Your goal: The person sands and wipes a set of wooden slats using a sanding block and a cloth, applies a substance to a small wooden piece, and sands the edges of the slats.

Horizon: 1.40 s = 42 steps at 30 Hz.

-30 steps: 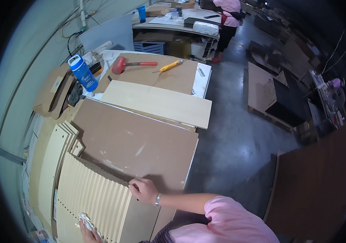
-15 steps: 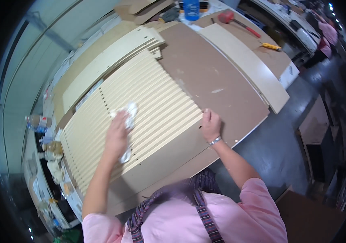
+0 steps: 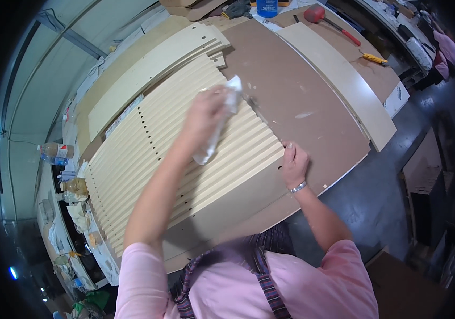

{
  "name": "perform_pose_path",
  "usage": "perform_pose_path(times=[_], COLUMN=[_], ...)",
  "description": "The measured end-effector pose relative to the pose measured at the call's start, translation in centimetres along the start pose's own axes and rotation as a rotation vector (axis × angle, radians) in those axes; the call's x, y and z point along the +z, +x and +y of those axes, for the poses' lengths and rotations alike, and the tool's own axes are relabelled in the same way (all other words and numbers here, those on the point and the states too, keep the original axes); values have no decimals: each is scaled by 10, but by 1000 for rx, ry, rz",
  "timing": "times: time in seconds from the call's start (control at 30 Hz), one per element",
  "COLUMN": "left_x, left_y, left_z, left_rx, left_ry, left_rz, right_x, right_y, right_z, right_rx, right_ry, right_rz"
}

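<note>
A stack of pale, cream-coloured boards stands on edge, packed side by side into a ridged block with rows of small dark holes. My left hand is closed on a white cloth and presses it on the upper ridges near the block's far right side. Part of the cloth trails down below the hand. My right hand, with a metal band at the wrist, grips the block's near right corner, its fingers closed over the outermost board.
Long pale boards lie behind the block, and another long board lies at right. Farther off are a red-headed mallet, a yellow utility knife and a blue container. Bottles stand at left on the brown-topped table.
My left hand has slid the cloth away from me and to the right across the ridges. My right hand stays at the corner. The whole view has shifted slightly.
</note>
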<state>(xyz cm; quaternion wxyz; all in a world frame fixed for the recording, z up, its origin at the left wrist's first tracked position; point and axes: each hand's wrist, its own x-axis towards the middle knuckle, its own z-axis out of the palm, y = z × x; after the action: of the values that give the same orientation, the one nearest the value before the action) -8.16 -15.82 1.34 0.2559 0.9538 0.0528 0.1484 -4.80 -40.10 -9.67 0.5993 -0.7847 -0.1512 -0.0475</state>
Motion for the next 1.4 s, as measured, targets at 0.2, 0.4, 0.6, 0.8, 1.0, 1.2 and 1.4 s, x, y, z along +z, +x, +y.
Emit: perform_pose_path(times=[0.2,0.4,0.6,0.8,1.0,1.2,1.4], left_x=[-15,-11,-2,-106,-168,-156,-38], left_y=[-25,5,-33,-197,-305,-174,-6], left_z=[-19,-5,-26,-115,-122,-150,-33], left_rx=[203,196,193,54,-707,-449,-31], left_ry=[203,125,142,402,-20,-287,-44], left_rz=[-99,-97,-219,-192,175,405,-136], right_x=[-16,-2,-20,-12,-13,-17,-5], right_y=[2,8,8,7,5,7,6], right_z=[16,-5,4,-2,-2,-2,8], right_rx=[70,-54,-8,26,7,10,-47], right_ry=[-14,-27,-72,-63,-41,-42,-86], right_rz=[69,83,76,28,11,26,26])
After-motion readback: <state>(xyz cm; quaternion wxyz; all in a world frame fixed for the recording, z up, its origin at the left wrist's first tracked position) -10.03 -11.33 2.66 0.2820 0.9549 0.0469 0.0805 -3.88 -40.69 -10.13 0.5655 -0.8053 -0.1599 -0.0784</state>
